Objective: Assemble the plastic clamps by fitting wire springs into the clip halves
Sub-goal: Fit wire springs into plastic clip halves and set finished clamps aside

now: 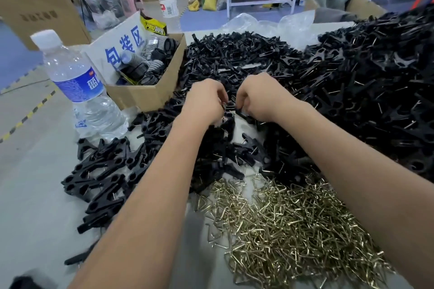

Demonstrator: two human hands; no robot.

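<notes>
— While both hands work close together over the heap of clip halves (pixel 234 58), which step is this?

— Fitting, I judge. The left hand (pixel 206 103) and right hand (pixel 258 101) curl round small black pieces; whether a spring is in them I cannot tell.

— And next?

— Seating the wire squarely, then another from the wire springs (pixel 293 230) on the bench (pixel 35 195) near the finished clamps (pixel 101 178).

left hand (pixel 204 103) fingers curled | right hand (pixel 259 98) fingers curled | forearms extended
</notes>
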